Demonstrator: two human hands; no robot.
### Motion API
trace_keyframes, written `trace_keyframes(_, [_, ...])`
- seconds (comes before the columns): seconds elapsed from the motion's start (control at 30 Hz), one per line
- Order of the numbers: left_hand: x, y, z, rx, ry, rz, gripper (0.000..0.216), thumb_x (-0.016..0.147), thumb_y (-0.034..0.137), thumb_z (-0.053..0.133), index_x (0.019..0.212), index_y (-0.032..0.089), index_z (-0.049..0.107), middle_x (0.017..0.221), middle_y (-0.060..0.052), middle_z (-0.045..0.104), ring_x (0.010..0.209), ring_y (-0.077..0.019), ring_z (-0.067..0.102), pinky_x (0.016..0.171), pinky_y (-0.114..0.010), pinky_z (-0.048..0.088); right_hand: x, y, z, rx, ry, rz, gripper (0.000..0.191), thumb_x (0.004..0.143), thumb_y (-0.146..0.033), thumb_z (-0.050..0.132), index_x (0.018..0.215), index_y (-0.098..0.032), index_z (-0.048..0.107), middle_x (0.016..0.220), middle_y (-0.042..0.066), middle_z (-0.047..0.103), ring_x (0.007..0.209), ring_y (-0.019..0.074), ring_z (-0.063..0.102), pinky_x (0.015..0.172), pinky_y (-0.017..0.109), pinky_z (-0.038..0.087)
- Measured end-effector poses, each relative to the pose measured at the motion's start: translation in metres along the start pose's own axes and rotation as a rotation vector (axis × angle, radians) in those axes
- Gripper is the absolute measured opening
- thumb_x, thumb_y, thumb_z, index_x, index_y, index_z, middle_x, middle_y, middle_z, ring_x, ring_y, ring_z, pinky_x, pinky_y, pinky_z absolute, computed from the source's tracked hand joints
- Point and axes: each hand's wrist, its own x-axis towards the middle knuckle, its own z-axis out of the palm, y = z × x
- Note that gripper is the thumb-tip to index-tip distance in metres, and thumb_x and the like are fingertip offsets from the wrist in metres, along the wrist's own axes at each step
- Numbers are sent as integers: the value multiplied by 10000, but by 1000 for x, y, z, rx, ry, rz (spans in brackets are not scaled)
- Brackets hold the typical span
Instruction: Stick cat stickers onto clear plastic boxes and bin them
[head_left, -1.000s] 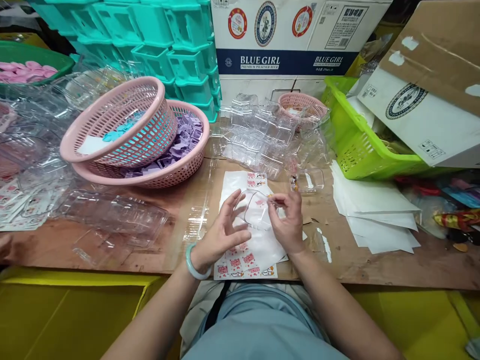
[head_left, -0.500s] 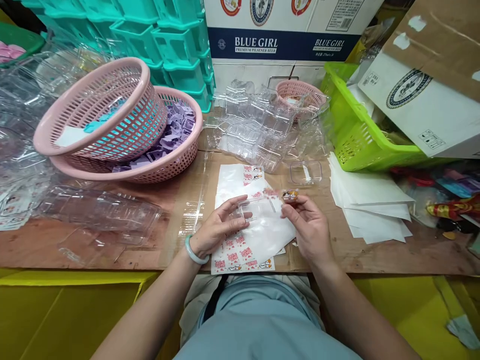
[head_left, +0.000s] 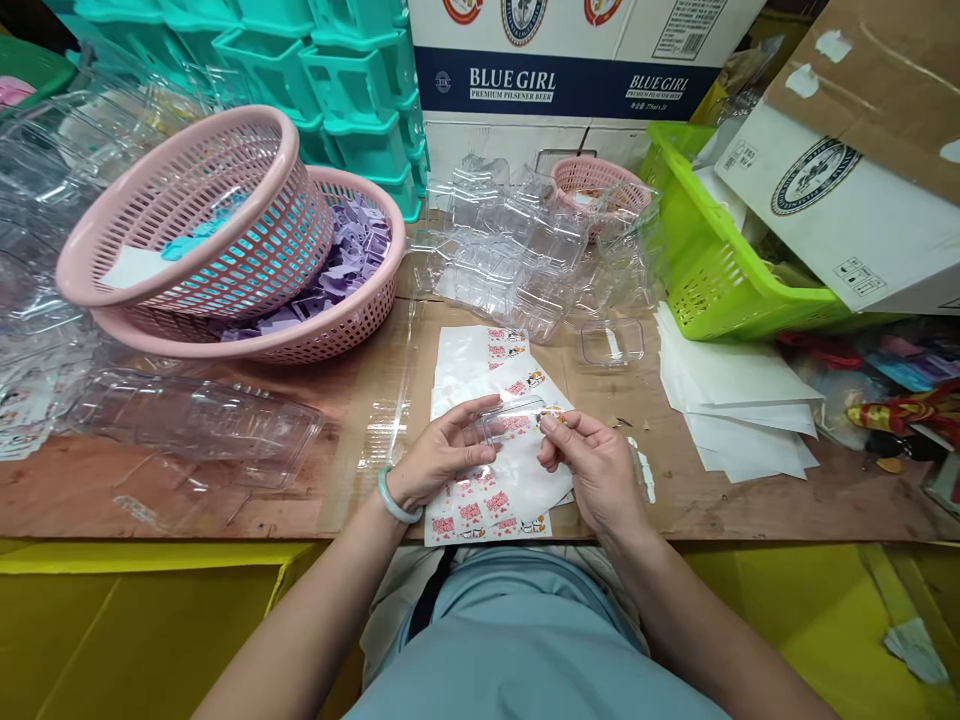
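Left hand point(head_left: 439, 460) comes in from lower left, palm turned toward the middle, wrist with a pale bangle point(head_left: 395, 497) just above the bench point(head_left: 187, 480) edge. Its fingers curl around the left end of a small clear box point(head_left: 511, 420), thumb on top, pinching it. Right hand point(head_left: 592, 465) comes from lower right, back of hand up, wrist bent slightly inward. Thumb and forefinger are pinched on a small sticker point(head_left: 553, 412) at the box's right end; other fingers tucked loosely under. Both forearms angle inward, hands nearly meeting at the box.

Box is held just above the sticker sheets point(head_left: 487, 500) at bench center, near the front edge, roughly level. Another clear box point(head_left: 612, 342) sits on the bench beyond the right hand, apart. Pile of clear boxes point(head_left: 517, 265) farther back. Two stacked pink baskets point(head_left: 225, 230) far left, green basket point(head_left: 720, 270) right, white sheets point(head_left: 742, 410) beside it.
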Motion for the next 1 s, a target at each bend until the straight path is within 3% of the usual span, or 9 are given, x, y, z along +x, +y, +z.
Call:
trace_keyframes(0.2, [1,1,1,-40,12,-2,645,646,151,815,1245,257,603,1351,-95,540,1136,-231,580,982,-370,474,0,9,3,-3,-28,-9,266,743,-406,757,684,-183,625,572,-21,635,530,91,512,570,227,416])
trace_keyframes(1.0, [3,1,-1,-72,11,-18,658,644,129,815,1250,252,592,1298,-93,587,1170,-249,577,1011,-395,449,4,9,5,-28,-34,3,281,740,-416,757,678,-174,626,580,-9,643,543,91,522,589,227,428])
